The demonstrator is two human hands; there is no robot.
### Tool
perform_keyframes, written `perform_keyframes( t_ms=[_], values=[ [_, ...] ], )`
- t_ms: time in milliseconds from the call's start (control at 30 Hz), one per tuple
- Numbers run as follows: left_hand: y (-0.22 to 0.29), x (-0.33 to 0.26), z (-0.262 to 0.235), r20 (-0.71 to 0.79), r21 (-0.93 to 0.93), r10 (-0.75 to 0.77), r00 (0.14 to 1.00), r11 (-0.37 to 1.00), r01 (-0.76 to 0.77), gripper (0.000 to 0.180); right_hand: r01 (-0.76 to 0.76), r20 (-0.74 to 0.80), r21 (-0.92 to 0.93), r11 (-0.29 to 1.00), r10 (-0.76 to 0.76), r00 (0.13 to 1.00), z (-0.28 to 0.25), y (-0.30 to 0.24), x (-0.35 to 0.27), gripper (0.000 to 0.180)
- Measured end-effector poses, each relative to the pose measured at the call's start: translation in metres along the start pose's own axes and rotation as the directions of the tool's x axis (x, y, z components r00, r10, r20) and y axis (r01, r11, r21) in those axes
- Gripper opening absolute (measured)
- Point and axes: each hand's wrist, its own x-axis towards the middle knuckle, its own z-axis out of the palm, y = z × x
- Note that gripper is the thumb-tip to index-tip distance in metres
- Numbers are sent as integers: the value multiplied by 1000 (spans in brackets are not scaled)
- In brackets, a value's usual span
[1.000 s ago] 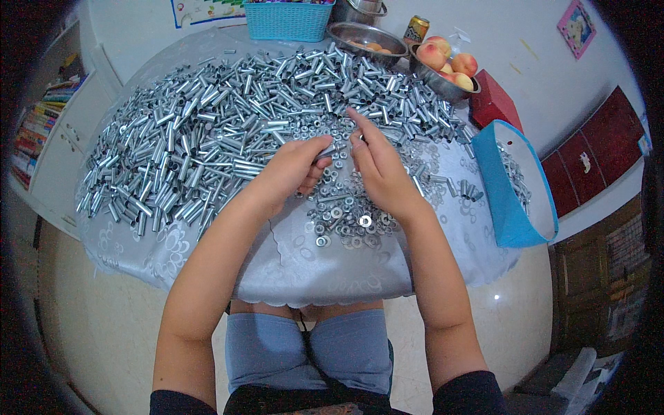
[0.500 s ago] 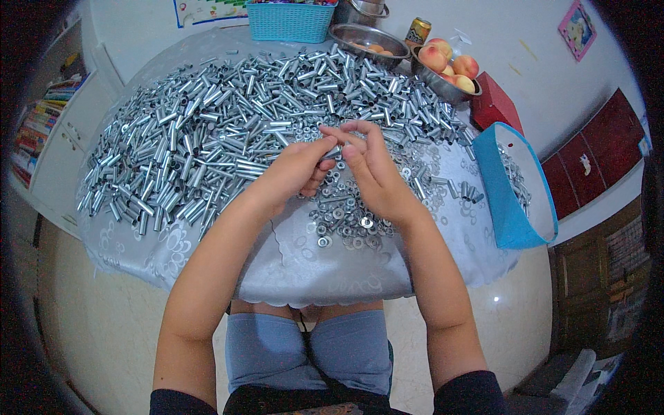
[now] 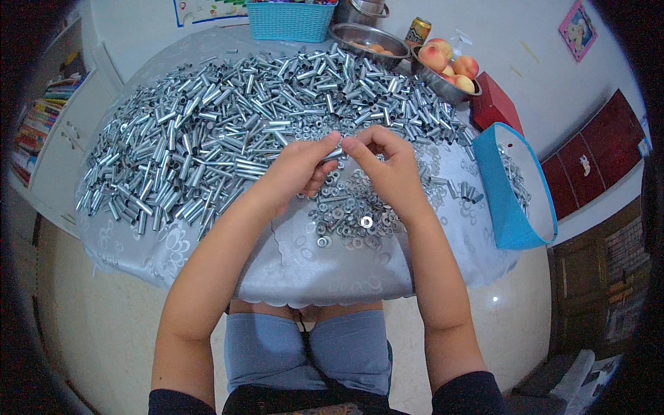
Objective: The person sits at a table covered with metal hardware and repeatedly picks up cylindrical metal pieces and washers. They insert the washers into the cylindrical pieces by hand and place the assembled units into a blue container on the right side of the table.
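My left hand (image 3: 303, 166) and my right hand (image 3: 387, 166) meet above the table's middle, fingertips pinched together on a short silver metal tube (image 3: 337, 151). A big heap of similar silver tubes (image 3: 207, 131) covers the table's left and far side. Right under my hands lies a small pile of flat metal washers (image 3: 353, 211) on the pale tablecloth (image 3: 304, 263). Whether a washer is held between my right fingers is too small to tell.
A blue bin (image 3: 515, 200) holding finished metal parts stands at the right edge. At the back are a teal basket (image 3: 290, 19), a steel bowl (image 3: 363, 38), a drink can (image 3: 417, 31), a bowl of peaches (image 3: 449, 66) and a red box (image 3: 496, 104). Shelves with books (image 3: 34, 124) stand left.
Both hands have lifted off the washer pile and come together; my right hand moved from reaching toward the tubes to pinching the tube with my left.
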Motion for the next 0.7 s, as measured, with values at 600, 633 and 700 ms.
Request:
perform_keyframes(
  t_ms=[600,633,700],
  values=[
    [-1,1,-4,-102,223,66,993,974,-41,54,118,-16,108,987,-117,993,5,-2,-4,19],
    [-1,1,-4,-104,243,74,992,969,-47,55,103,-10,101,990,-102,995,5,-3,-4,19],
    [-2,1,-3,-120,214,67,990,976,-40,56,71,1,86,994,-72,997,3,-6,-4,19]
  ],
)
